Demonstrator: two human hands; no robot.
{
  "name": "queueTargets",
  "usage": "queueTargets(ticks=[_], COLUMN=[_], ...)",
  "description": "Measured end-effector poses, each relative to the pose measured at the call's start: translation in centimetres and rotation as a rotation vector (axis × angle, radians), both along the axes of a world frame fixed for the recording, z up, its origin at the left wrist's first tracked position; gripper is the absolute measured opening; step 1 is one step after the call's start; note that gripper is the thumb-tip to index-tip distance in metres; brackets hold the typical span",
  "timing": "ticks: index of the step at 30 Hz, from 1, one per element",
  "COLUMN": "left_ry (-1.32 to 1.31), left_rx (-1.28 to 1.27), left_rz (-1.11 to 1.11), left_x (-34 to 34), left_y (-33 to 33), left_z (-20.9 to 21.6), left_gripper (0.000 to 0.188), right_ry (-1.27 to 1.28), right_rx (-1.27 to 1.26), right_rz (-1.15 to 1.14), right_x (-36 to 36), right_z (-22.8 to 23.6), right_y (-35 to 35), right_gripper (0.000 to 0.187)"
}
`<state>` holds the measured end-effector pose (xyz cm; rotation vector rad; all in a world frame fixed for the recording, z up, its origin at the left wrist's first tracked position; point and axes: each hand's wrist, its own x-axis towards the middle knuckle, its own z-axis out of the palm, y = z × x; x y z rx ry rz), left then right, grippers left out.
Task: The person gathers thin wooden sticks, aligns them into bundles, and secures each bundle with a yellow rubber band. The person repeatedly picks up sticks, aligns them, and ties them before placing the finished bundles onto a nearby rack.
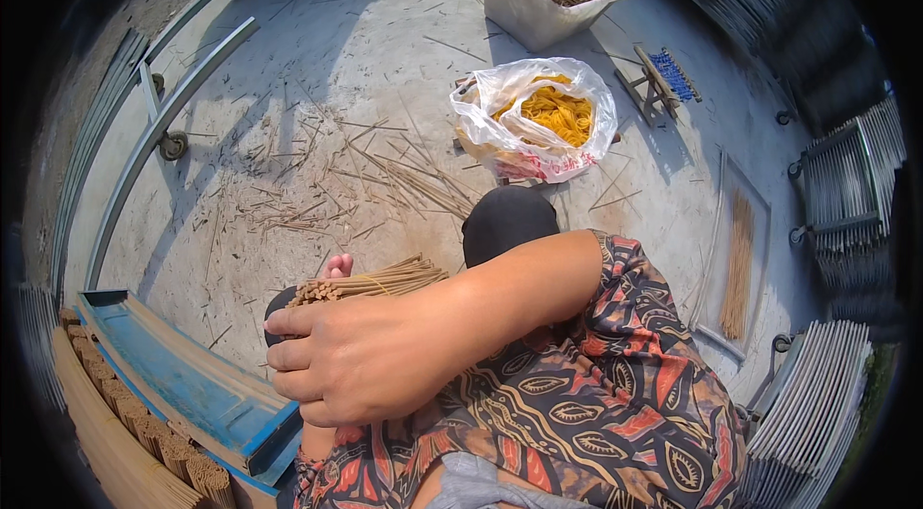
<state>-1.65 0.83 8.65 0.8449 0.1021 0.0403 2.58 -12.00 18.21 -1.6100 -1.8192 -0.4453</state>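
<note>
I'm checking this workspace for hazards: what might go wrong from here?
The bundle of thin brown sticks at the right hand might slip out of line or snap if pressed unevenly. The loose sticks strewn over the floor might break underfoot. The open plastic bag of yellow strands, if knocked, could spill.

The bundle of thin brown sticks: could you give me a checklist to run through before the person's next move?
1. Sticks gathered together: ok, the bundle lies just beyond the right hand, partly covered.
2. Right hand's grip: cannot tell, its back hides it.
3. Left hand's grip: cannot tell, only fingers of the left hand show past the bundle.
4. Bag open: ok, yellow strands show inside the plastic bag.
5. Floor free of loose sticks: not ok, many lie scattered.
</note>
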Motion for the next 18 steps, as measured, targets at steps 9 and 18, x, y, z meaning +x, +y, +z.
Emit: queueTargets(ticks=[9, 18], left_ry=[-0.326, -0.351], left_rx=[0.463, 1.492], left_rz=[-0.13, -0.332], left_x=[-0.2, -0.4], left_y=[2.0, 3.6], left_z=[-1.1, -4.9], left_gripper=[0.065, 0.09], right_ry=[0.014, 0.645], right_rx=[0.255, 0.275], right_rz=[0.091, -1.232], right_x=[1.3, 14.7], right_z=[-0.7, -10.0], right_y=[0.5, -23.2], right_gripper=[0.02, 0.019])
